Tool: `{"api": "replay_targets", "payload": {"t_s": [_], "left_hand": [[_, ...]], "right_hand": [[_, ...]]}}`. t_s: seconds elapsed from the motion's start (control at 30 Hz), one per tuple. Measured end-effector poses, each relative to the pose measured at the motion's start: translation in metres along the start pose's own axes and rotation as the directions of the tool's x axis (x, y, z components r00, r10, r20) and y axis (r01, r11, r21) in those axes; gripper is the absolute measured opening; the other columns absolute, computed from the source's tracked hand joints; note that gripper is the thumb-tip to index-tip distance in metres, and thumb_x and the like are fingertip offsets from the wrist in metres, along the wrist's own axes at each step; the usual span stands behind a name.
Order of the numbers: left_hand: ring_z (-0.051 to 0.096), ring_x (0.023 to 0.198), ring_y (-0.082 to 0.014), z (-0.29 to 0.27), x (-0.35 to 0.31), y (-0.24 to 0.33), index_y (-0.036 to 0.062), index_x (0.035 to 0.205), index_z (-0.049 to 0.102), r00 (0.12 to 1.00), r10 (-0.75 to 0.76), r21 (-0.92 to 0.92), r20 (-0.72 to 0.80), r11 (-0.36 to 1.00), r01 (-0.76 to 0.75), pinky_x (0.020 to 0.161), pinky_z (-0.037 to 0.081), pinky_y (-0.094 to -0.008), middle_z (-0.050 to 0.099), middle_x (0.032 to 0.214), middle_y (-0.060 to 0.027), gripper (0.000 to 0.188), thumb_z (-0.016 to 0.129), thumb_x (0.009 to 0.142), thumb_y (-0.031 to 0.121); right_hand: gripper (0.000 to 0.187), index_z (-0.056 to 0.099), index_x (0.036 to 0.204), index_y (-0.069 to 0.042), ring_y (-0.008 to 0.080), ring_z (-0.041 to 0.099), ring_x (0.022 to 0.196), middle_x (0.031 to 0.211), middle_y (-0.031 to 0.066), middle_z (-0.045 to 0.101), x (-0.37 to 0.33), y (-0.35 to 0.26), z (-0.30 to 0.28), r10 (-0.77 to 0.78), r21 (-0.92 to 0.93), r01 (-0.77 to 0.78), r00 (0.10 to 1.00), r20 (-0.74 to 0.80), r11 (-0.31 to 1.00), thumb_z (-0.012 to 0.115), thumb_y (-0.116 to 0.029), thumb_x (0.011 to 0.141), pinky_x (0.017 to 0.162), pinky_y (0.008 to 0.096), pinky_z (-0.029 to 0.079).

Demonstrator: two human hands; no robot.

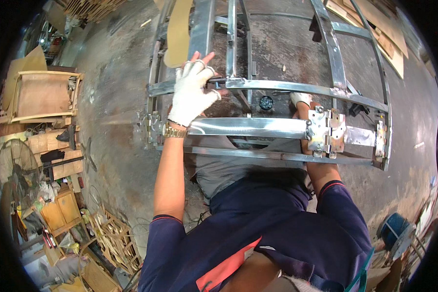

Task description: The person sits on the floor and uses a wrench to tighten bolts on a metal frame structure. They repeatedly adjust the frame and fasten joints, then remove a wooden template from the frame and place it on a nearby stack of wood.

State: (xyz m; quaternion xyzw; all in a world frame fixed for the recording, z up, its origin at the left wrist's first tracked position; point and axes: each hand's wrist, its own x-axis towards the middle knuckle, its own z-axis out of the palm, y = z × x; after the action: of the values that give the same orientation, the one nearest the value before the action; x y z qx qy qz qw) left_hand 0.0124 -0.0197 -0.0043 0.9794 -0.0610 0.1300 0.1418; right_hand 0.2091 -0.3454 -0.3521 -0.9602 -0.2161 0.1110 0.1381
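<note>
A welded steel frame (248, 127) of square tubing stands in front of me, its bars crossing over my lap. My left hand (193, 92), in a white fingerless glove, lies with fingers spread over the frame's left part, at the near end of a wide steel bar (202, 29). My right hand (302, 99), gloved too, reaches under the near bar; the bars hide most of its fingers, so I cannot tell what it holds. Metal hinge plates (319, 130) sit on the bar above my right forearm. A tan rounded strip (179, 39) lies beside the wide bar.
A small round dark container (266, 102) rests on the concrete floor inside the frame. To the left are a wooden panel (44, 96), a fan (17, 158) and scrap wood (114, 238). Boards (392, 36) lean at the far right; a blue reel (396, 229) stands at the near right.
</note>
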Motion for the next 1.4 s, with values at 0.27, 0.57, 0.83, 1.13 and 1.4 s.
{"api": "replay_targets", "payload": {"t_s": [0.27,0.57,0.83,1.13,1.4], "left_hand": [[0.045,0.150,-0.0380,-0.005,-0.002,0.018,0.0096,0.115,0.071,0.983,-0.050,0.026,-0.174,0.998,0.055,0.120,0.036,-0.0522,0.057,0.157,-0.0118,0.059,0.096,0.066,0.031],[0.033,0.156,-0.0437,0.010,-0.031,0.056,0.0139,0.090,0.079,0.898,-0.319,0.205,-0.304,0.898,0.388,0.128,0.021,-0.0632,0.050,0.162,-0.0151,0.036,0.092,0.075,0.044],[0.033,0.156,-0.0473,0.016,-0.031,0.047,0.0161,0.096,0.081,0.900,-0.358,0.129,-0.249,0.909,0.397,0.127,0.020,-0.0659,0.049,0.163,-0.0151,0.029,0.089,0.078,0.038],[0.033,0.157,-0.0439,0.016,-0.027,0.048,0.0144,0.093,0.079,0.899,-0.367,0.097,-0.238,0.912,0.398,0.127,0.020,-0.0654,0.049,0.164,-0.0109,0.025,0.089,0.078,0.032],[0.033,0.155,-0.0485,0.016,-0.028,0.051,0.0142,0.088,0.077,0.898,-0.339,0.166,-0.279,0.905,0.393,0.125,0.018,-0.0701,0.049,0.163,-0.0142,0.022,0.087,0.075,0.030]], "right_hand": [[0.033,0.072,0.123,-0.013,0.0456,0.067,0.113,0.123,0.0200,0.071,0.009,-0.018,0.006,-0.002,0.041,0.000,0.999,0.040,0.999,0.059,-0.033,0.100,0.098,0.0549,0.052],[0.045,0.070,0.127,-0.006,0.0465,0.067,0.119,0.126,0.0258,0.070,-0.016,-0.094,0.004,0.024,0.135,-0.036,0.995,0.097,0.990,0.064,-0.036,0.094,0.100,0.0541,0.053],[0.048,0.068,0.131,-0.007,0.0463,0.063,0.125,0.132,0.0244,0.068,-0.017,-0.092,0.036,0.072,0.115,-0.075,0.997,0.036,0.991,0.063,-0.037,0.094,0.107,0.0542,0.049],[0.039,0.071,0.126,-0.008,0.0443,0.066,0.118,0.127,0.0212,0.071,-0.015,-0.102,0.051,0.086,0.118,-0.086,0.996,0.004,0.989,0.060,-0.032,0.097,0.103,0.0541,0.051],[0.031,0.074,0.119,-0.012,0.0419,0.067,0.117,0.124,0.0187,0.072,-0.022,-0.106,0.055,0.008,0.087,0.000,0.996,-0.091,0.996,0.063,-0.025,0.092,0.101,0.0535,0.051]]}}
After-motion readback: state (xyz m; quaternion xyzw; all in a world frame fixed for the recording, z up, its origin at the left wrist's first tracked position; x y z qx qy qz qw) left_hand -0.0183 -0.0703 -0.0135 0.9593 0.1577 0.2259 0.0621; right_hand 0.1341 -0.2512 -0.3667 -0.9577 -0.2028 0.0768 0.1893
